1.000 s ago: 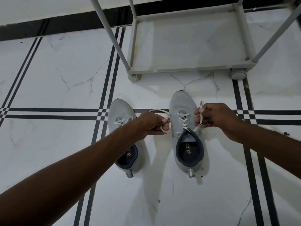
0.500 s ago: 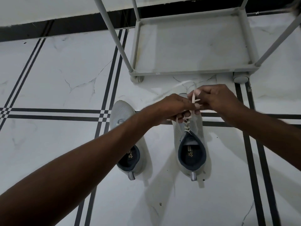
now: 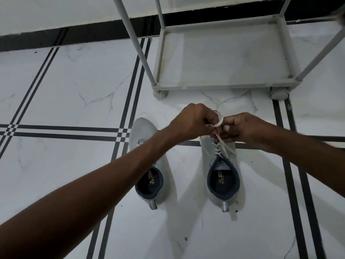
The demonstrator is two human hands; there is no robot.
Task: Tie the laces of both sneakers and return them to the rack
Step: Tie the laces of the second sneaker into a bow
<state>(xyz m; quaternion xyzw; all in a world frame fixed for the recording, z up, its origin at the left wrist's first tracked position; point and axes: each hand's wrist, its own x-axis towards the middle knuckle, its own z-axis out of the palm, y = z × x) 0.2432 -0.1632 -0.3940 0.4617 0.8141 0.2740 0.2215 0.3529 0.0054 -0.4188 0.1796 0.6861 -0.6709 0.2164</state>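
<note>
R sneaker (image 3: 222,176) is on the floor (image 3: 65,101) just before the rack (image 3: 220,87); its lace (image 3: 220,122) is pinched by both hands, L (image 3: 194,121) & R (image 3: 240,128), touching. L sneaker (image 3: 147,165) beside. "ADVANCE" is read on insoles.

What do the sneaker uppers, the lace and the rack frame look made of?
Right sneaker upper: grey knit or mesh fabric, matte, with a dotted perforated texture. Lace: flat off-white woven cord, limp in the left hand and right hand. Rack frame: smooth pale grey tubes, painted metal or plastic, with plastic-looking joints.
</note>
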